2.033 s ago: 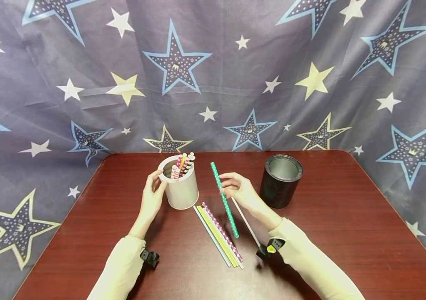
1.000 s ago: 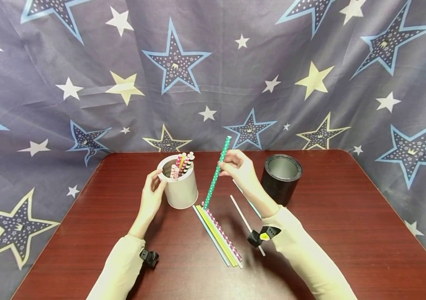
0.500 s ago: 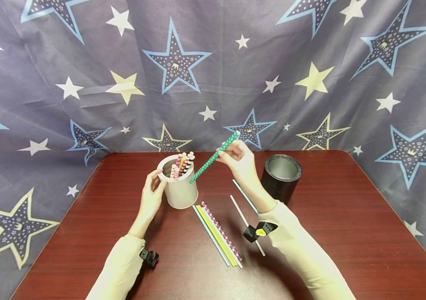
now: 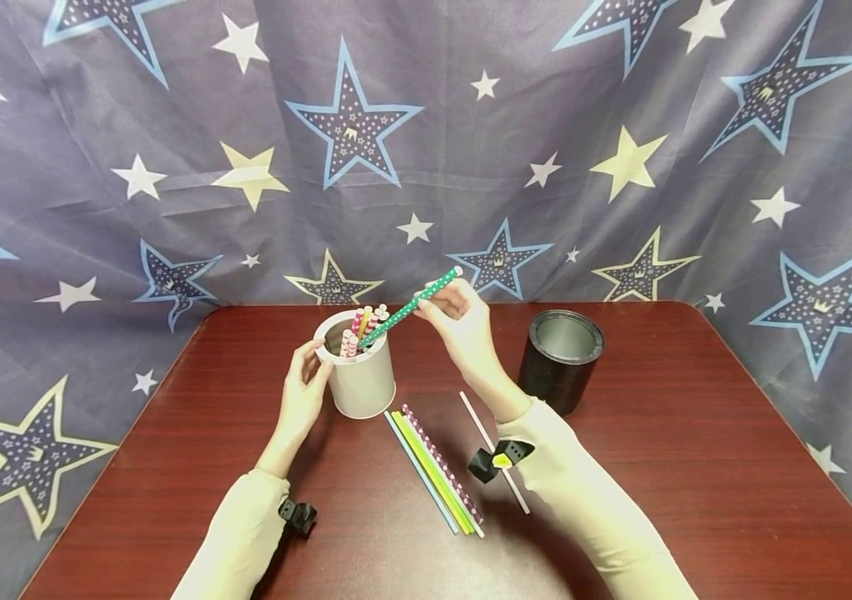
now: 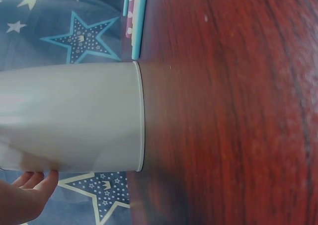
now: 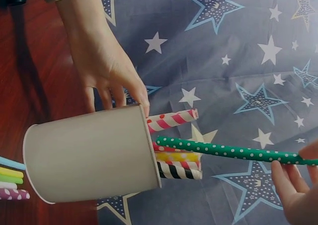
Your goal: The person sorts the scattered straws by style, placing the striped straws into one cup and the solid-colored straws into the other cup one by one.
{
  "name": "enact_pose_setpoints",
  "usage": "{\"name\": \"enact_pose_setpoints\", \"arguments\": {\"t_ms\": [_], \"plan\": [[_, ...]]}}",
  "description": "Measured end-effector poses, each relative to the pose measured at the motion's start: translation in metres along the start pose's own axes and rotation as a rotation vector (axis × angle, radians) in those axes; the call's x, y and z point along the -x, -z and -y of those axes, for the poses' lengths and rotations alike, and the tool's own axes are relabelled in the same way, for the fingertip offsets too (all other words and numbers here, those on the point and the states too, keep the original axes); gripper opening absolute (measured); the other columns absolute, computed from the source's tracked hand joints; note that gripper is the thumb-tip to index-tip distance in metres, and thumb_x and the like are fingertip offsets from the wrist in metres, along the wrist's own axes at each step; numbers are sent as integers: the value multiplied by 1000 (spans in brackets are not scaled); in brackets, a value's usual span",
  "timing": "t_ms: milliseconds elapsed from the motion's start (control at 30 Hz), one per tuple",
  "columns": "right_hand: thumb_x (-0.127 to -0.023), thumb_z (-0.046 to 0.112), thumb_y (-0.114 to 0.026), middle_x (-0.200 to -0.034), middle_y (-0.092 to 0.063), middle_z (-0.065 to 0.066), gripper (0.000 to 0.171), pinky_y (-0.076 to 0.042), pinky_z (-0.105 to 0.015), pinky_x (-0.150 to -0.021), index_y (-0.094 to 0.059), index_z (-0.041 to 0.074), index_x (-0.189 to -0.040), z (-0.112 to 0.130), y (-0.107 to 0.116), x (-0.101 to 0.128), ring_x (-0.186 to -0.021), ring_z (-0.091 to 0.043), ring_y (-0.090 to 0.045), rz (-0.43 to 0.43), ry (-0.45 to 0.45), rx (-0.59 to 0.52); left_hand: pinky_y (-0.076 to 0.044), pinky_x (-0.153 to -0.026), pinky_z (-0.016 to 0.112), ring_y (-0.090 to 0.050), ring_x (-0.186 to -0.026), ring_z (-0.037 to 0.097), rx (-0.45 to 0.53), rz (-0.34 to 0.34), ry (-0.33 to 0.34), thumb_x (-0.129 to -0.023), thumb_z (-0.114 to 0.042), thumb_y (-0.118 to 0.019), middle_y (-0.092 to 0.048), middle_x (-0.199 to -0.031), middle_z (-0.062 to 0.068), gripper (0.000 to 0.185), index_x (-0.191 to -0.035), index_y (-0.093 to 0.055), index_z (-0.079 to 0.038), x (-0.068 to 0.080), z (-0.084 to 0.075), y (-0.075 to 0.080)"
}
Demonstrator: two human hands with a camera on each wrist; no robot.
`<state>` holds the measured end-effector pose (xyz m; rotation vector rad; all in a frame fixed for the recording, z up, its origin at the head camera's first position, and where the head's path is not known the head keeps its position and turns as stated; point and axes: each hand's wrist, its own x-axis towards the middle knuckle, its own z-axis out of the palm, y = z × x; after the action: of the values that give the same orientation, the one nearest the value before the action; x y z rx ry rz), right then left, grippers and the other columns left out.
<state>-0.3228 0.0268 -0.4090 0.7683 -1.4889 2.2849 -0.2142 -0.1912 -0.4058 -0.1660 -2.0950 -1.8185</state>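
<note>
On the table [image 4: 696, 433] stand two cans: a black can [image 4: 563, 360] on the right, with nothing showing above its rim, and a white cup [image 4: 360, 375] already holding several patterned straws [image 4: 368, 327]. Judging from that, the filling of the cup is well under way but not finished.

The left hand [image 4: 304, 392] rests against the cup's side with fingers at the rim, steadying it; they look fairly straight, not wrapped round it. The right hand [image 4: 459, 321] pinches the green dotted straw [image 4: 407, 307] near its far end; its lower tip sits right at the cup's mouth, not yet dropped in.

A row of loose straws [image 4: 435, 471] lies flat on the table just beside the cup, and a thin white straw [image 4: 492, 450] lies apart from them, partly under the right sleeve. These seem left to do.
</note>
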Motion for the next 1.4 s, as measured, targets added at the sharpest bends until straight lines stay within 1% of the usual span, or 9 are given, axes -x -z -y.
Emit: {"name": "enact_pose_setpoints", "arguments": {"t_ms": [100,167,233,400,567,867,1000,1133,1400], "plan": [[-78,-5,-61,-89,-63,-15,22,-52,-38,-74,-51,-6,-98,68,-40,11,-80,-18,-62,-28,-57,26,-28,-100,49,-35,-120,36,5,-4,6,-89,1,-47,-39,-127,28,36,-122,-38,8,0,1,1],[-78,-12,-56,-87,-62,-16,21,-51,-38,-75,-48,-13,-98,93,-57,16,-78,-15,-61,-43,-82,66,-28,-100,49,-35,-120,37,7,-4,3,-89,1,-47,-38,-127,28,36,-122,-38,8,0,1,1],[-78,-15,-53,-86,-61,-16,20,-52,-36,-75,-47,-16,-96,103,-65,18,-75,-9,-60,-40,-95,80,-28,-100,49,-35,-120,38,8,-5,-4,-89,1,-47,-38,-127,29,36,-123,-37,8,0,0,1],[-78,-16,-53,-88,-59,-24,19,-50,-40,-78,-48,-19,-97,100,-71,18,-73,-6,-59,-21,-112,83,-28,-100,49,-35,-120,37,2,-13,-1,-89,1,-47,-39,-127,29,36,-122,-38,8,0,-1,2],[-78,-14,-55,-88,-59,-23,19,-48,-46,-79,-52,-18,-97,91,-71,19,-73,-8,-59,-19,-123,131,-28,-100,49,-36,-119,37,-6,-9,7,-89,1,-47,-39,-127,29,36,-122,-38,8,0,-1,1],[-80,-6,-58,-100,-58,-30,22,-50,-31,-78,-58,-13,-101,88,-68,22,-82,-15,-61,32,-165,221,-28,-101,48,-35,-120,36,-11,-7,24,-89,-1,-47,-38,-128,28,36,-123,-38,6,1,-1,0],[-80,-3,-60,-98,-60,-28,22,-50,-30,-79,-59,-12,-101,86,-68,21,-84,-19,-61,34,-161,263,-28,-101,47,-35,-120,35,-14,0,31,-89,-1,-47,-38,-128,27,36,-124,-38,6,0,0,0],[-80,0,-60,-96,-63,-23,22,-49,-25,-78,-61,-8,-101,81,-71,16,-85,-19,-62,87,-169,363,-28,-101,47,-35,-120,35,-12,2,32,-89,-1,-47,-38,-128,27,36,-124,-38,6,1,-1,1],[-79,0,-62,-98,-63,-21,26,-49,-29,-77,-60,-8,-104,66,-70,15,-87,-28,-61,190,-207,459,-28,-100,47,-36,-120,35,-1,-2,23,-89,0,-48,-39,-127,27,36,-123,-38,6,0,1,1]]}}
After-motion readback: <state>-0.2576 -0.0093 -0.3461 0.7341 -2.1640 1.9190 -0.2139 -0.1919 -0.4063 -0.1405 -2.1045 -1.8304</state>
